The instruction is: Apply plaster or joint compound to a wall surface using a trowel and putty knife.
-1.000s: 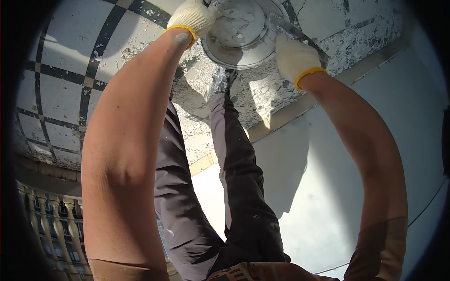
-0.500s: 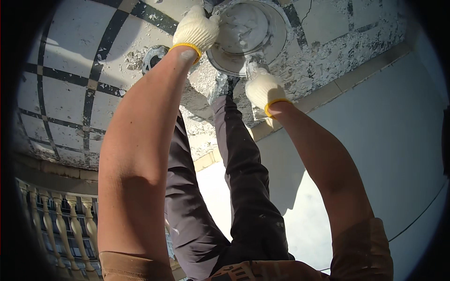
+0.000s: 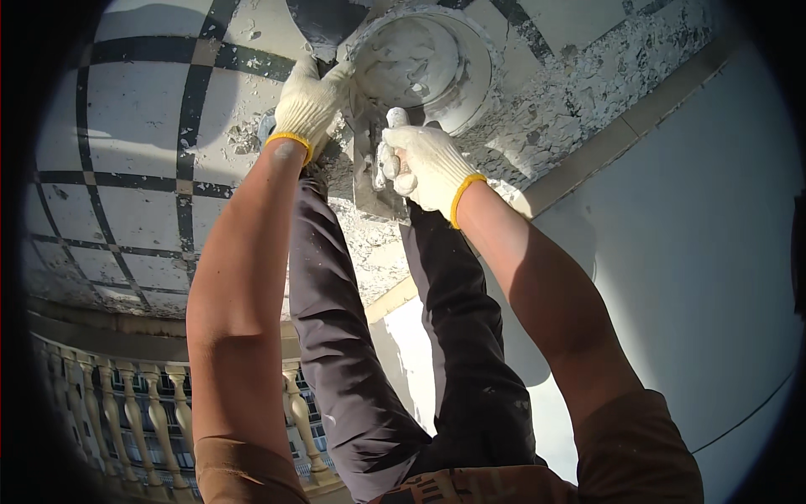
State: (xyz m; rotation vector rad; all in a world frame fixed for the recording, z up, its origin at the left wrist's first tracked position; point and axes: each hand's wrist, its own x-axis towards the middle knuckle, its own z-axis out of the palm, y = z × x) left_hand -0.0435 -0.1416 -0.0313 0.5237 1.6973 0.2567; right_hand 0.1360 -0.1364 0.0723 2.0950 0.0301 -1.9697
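Swinging leftward since the earlier frame, the right hand (image 3: pixel 430 165) is gripping a smeared flat trowel (image 3: pixel 366 168); the left hand (image 3: pixel 311 99) is grasping a dark broad blade (image 3: pixel 327 20). White paste (image 3: pixel 407 60) is lying in a bucket (image 3: pixel 475 80) beyond. Paste-loading seems to be underway, calling for steadiness; the blade's far end is being cut off.

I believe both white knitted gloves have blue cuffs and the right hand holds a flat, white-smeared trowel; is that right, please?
Not quite: the head view shows yellow cuffs on both gloves, not blue; the right hand does hold the trowel.
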